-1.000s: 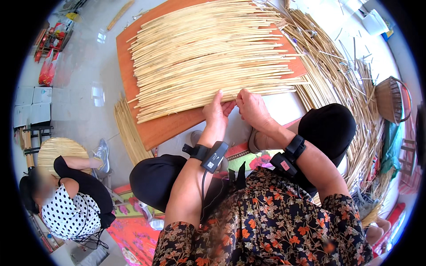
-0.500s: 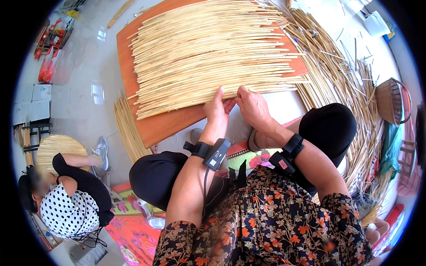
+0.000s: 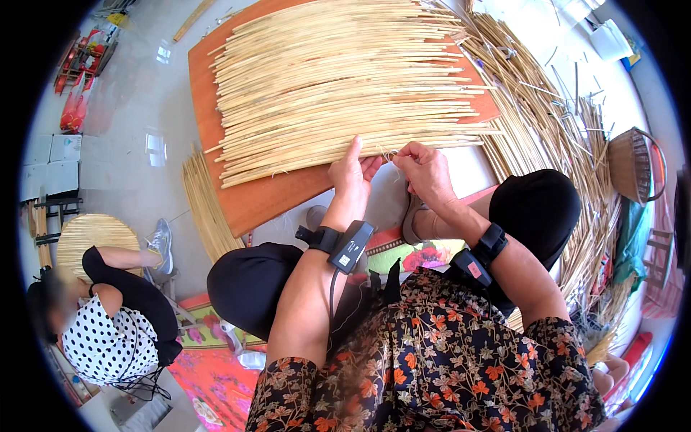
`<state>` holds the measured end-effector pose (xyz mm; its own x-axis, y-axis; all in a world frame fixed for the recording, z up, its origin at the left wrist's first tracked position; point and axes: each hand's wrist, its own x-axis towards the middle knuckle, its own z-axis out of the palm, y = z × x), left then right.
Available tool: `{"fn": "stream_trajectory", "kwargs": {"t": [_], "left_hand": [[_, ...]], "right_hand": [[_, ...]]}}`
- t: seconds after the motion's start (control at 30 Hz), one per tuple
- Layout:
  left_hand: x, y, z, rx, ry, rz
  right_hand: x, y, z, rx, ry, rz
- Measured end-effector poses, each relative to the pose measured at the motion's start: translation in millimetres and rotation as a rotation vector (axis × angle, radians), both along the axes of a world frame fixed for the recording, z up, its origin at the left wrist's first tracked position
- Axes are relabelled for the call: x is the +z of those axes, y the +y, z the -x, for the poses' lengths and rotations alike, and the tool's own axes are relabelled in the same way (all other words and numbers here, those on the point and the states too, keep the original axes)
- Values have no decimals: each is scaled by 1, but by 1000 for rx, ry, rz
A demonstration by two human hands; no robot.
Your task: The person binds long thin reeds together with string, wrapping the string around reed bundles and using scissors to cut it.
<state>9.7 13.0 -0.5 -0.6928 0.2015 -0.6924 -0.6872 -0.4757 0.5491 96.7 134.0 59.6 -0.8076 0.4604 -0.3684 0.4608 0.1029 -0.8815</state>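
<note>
A wide sheet of pale, straw-coloured stalks (image 3: 309, 101) lies side by side on an orange-brown board (image 3: 270, 198). At its near edge is my left hand (image 3: 350, 173), with the thumb on the outermost stalks and the other fingers curled below. Just right of it, my right hand (image 3: 426, 171) is closed in a pinch. A thin, pale strand (image 3: 391, 154) shows as a small loop at its fingertips; the strand's ends are too fine to follow. Short frayed bits stick out along the near edge of the stalks.
Loose stalks (image 3: 568, 165) cover the floor at right, near a wicker basket (image 3: 631, 165). Another bundle (image 3: 204, 205) lies left of the board. A person in a polka-dot top (image 3: 108, 338) sits at lower left by a round woven mat (image 3: 98, 241). A white bucket (image 3: 610, 41) stands far right.
My right hand has moved a little right and down, away from the stalks' edge, and the small loop now shows at its fingertips. My left hand has stayed nearly in place.
</note>
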Motion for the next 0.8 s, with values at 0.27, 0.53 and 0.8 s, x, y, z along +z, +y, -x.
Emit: {"fn": "stream_trajectory", "kwargs": {"t": [0.27, 0.53, 0.8], "left_hand": [[2, 2, 0, 11, -5, 14], [2, 1, 0, 2, -11, 17], [5, 1, -2, -10, 3, 25]], "right_hand": [[-5, 1, 5, -3, -41, 89], [5, 3, 8, 35, -55, 100], [10, 5, 11, 55, -64, 101]]}}
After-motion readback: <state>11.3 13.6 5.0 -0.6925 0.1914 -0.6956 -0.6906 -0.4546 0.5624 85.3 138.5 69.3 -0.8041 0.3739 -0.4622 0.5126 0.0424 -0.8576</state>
